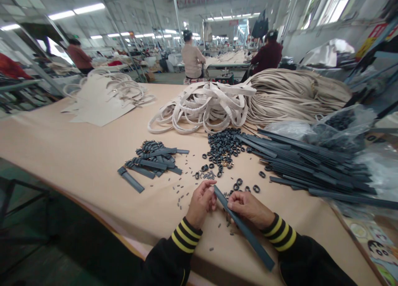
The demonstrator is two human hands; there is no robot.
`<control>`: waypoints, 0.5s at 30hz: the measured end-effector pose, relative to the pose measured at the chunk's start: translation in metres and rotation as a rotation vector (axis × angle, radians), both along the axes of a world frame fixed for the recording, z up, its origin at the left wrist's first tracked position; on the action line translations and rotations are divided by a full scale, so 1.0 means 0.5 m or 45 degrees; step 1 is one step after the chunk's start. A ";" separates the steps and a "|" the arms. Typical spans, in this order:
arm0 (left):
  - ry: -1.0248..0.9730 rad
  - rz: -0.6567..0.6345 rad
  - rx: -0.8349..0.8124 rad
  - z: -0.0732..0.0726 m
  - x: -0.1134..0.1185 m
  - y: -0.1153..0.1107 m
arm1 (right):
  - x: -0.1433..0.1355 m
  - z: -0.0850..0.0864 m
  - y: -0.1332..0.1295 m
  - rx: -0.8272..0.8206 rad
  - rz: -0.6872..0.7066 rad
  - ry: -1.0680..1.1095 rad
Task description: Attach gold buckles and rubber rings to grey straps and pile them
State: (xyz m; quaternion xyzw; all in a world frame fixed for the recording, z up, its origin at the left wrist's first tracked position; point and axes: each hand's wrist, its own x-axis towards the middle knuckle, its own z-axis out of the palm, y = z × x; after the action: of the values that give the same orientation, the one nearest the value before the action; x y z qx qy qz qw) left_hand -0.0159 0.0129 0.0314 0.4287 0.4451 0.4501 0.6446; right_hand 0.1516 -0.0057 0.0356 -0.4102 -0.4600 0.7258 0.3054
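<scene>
A long dark blue-grey strap [248,232] slants between my hands, its far end up and its near end low to the right. My left hand [201,201] is at the far tip, thumb and fingers curled in around it. Partway down, my right hand [250,209] pinches the strap's edge between thumb and fingers. Just beyond lie several loose dark loops [239,181] and tiny dark pieces [209,175]. A pile of short straps with buckles [155,159] sits to the left, and a heap of dark loops [225,143] lies farther back.
Long dark straps [317,161] are stacked at the right, beside clear plastic bags [342,120]. Coiled pale straps [205,107] and a beige strap bundle [295,93] lie behind. Flat beige panels [102,99] rest at the far left of the table [77,153]. Several people work farther back.
</scene>
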 end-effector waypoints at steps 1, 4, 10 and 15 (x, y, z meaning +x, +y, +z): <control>0.045 0.003 0.000 -0.001 0.001 0.001 | 0.000 0.001 0.000 0.003 0.006 -0.014; 0.106 0.002 -0.010 -0.006 0.002 0.003 | 0.001 -0.002 0.002 0.012 0.024 -0.040; 0.118 0.020 -0.013 -0.010 0.001 0.004 | 0.005 -0.014 0.003 0.143 0.117 -0.121; 0.115 0.024 -0.013 -0.012 0.003 0.004 | 0.004 -0.013 0.001 0.192 0.209 -0.167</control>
State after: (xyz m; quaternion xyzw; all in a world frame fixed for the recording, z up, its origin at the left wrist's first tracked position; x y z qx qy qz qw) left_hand -0.0146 0.0151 0.0255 0.4410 0.4802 0.4341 0.6217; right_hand 0.1535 -0.0052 0.0290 -0.3938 -0.5643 0.6832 0.2443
